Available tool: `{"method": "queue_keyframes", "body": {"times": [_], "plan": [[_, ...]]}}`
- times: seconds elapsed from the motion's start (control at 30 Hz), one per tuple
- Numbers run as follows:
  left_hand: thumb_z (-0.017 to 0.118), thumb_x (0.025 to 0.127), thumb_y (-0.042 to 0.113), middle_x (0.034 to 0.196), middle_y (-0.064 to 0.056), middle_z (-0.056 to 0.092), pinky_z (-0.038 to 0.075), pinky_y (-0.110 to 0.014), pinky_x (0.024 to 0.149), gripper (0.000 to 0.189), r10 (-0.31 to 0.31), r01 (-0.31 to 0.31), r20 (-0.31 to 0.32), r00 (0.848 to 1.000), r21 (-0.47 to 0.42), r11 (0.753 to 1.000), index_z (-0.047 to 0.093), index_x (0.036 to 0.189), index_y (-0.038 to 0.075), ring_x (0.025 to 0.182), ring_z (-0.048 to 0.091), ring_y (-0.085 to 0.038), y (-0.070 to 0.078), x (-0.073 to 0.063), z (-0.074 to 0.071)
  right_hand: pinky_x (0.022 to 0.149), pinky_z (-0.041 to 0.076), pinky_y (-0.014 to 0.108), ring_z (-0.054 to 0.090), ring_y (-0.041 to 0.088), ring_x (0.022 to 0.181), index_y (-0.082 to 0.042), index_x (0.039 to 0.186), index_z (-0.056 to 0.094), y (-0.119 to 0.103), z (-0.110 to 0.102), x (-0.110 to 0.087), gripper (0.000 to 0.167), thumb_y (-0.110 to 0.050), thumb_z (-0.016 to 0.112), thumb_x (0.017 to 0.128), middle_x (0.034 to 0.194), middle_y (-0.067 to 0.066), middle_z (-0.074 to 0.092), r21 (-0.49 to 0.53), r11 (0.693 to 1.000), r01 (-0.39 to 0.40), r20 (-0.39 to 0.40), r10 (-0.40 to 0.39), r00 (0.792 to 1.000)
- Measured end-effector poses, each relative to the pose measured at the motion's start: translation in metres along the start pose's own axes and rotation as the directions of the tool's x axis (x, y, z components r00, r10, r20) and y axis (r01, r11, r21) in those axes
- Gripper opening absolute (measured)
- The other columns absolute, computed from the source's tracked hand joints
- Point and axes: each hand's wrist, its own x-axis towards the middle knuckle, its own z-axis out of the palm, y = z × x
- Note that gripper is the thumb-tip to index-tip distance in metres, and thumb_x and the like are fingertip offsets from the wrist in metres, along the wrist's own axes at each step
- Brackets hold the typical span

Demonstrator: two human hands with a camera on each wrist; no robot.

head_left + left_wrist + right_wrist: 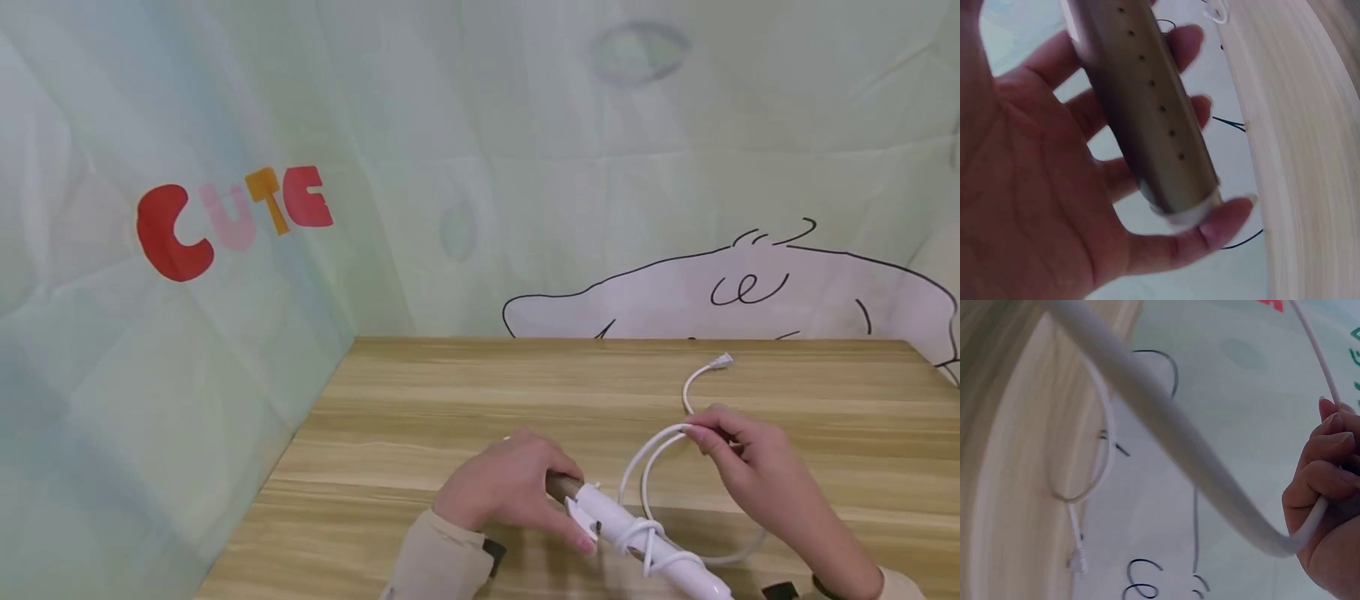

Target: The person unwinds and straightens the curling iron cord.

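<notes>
My left hand (517, 483) grips a curling iron with a white handle (682, 571). In the left wrist view its bronze barrel (1147, 106) shows a row of small holes and a pale tip, with the fingers curled round behind it. White cord (637, 533) is wound loosely about the handle. Over to the right, my right hand (757, 467) pinches a raised loop of that cord. The right wrist view shows the cord (1179, 437) passing close by the lens into the curled fingers. The plug (722, 361) lies near the table's far edge.
The wood-grain table (420, 392) ends at a pale fabric backdrop (450, 125). Coloured letters (176, 233) are on its left side, and a line-drawn white figure (675, 292) is behind the table. A length of cord (742, 554) loops below the right hand.
</notes>
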Motion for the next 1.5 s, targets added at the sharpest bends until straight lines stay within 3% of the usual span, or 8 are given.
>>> {"method": "queue_keyframes", "body": {"times": [0.27,0.53,0.7,0.87,1.03,1.23,1.33,1.5], "plan": [[0.085,0.062,0.064,0.095,0.024,0.060,0.043,-0.021,0.077,0.061,0.086,-0.083,-0.122,0.989,0.028,0.996,0.076,0.110,0.028,0.090,0.050,-0.003,0.003,-0.004,-0.008,0.055,0.044,0.026,0.049,0.001,0.064,-0.011,0.087,0.075,0.032,0.018,-0.002,0.007,-0.004,0.074,0.086,0.077,-0.009,0.064,-0.197,0.980,-0.042,0.223,0.086,0.971],[0.083,0.057,0.071,0.100,0.016,0.062,0.043,-0.034,0.080,0.069,-0.101,0.125,-0.363,0.926,0.044,0.991,0.074,0.113,0.032,0.094,0.048,-0.016,0.011,-0.001,-0.008,0.075,0.051,0.049,0.066,0.031,0.089,0.000,0.105,0.068,0.023,0.049,-0.017,0.046,-0.004,0.082,0.062,0.102,0.013,0.068,-0.201,0.934,0.294,0.153,-0.266,0.952],[0.081,0.057,0.073,0.102,0.013,0.065,0.043,-0.038,0.076,0.072,-0.160,0.202,-0.425,0.891,0.056,0.978,0.074,0.115,0.031,0.093,0.049,-0.018,0.015,0.005,-0.005,0.084,0.052,0.039,0.062,0.017,0.107,-0.009,0.116,0.067,-0.007,0.061,-0.027,0.043,-0.012,0.084,0.077,0.114,-0.001,0.067,0.011,0.995,0.101,0.174,-0.102,0.979],[0.078,0.057,0.077,0.104,0.012,0.064,0.043,-0.046,0.077,0.076,-0.205,0.254,-0.447,0.871,0.051,0.966,0.073,0.115,0.029,0.101,0.050,-0.022,0.017,0.010,-0.005,0.091,0.046,0.022,0.060,0.009,0.107,-0.013,0.109,0.072,-0.018,0.066,-0.028,0.028,-0.004,0.078,0.083,0.108,-0.007,0.068,0.217,0.976,0.005,0.173,-0.044,0.984],[0.078,0.054,0.078,0.103,0.008,0.067,0.044,-0.050,0.077,0.076,-0.263,0.341,-0.526,0.809,0.054,0.939,0.075,0.110,0.028,0.102,0.052,-0.027,0.012,0.007,-0.004,0.086,0.050,0.020,0.068,0.010,0.090,-0.009,0.102,0.068,-0.024,0.071,-0.028,0.027,0.009,0.073,0.082,0.093,-0.003,0.071,0.374,0.927,-0.015,0.116,-0.031,0.993],[0.079,0.052,0.077,0.104,0.002,0.067,0.043,-0.053,0.074,0.075,-0.305,0.457,-0.619,0.724,0.099,0.884,0.076,0.107,0.026,0.100,0.051,-0.030,0.005,0.004,-0.004,0.070,0.055,0.024,0.066,0.007,0.078,-0.008,0.098,0.067,-0.034,0.070,-0.030,0.027,0.012,0.074,0.080,0.085,-0.003,0.068,0.344,0.938,-0.032,0.070,0.008,0.997],[0.077,0.051,0.079,0.101,0.002,0.065,0.042,-0.054,0.075,0.076,-0.327,0.499,-0.604,0.727,0.138,0.856,0.076,0.105,0.026,0.100,0.050,-0.030,0.002,0.005,-0.001,0.065,0.054,0.023,0.065,0.007,0.074,-0.011,0.099,0.067,-0.038,0.063,-0.028,0.030,0.012,0.073,0.081,0.083,-0.007,0.067,0.319,0.948,0.001,0.074,-0.026,0.997],[0.077,0.050,0.080,0.093,0.002,0.062,0.040,-0.058,0.079,0.075,-0.323,0.492,-0.524,0.788,0.221,0.842,0.076,0.103,0.027,0.097,0.049,-0.030,-0.002,0.007,0.003,0.058,0.048,0.019,0.059,0.006,0.067,-0.015,0.100,0.068,-0.039,0.049,-0.022,0.037,0.015,0.071,0.080,0.081,-0.011,0.064,0.275,0.958,0.086,0.036,-0.100,0.994]]}}
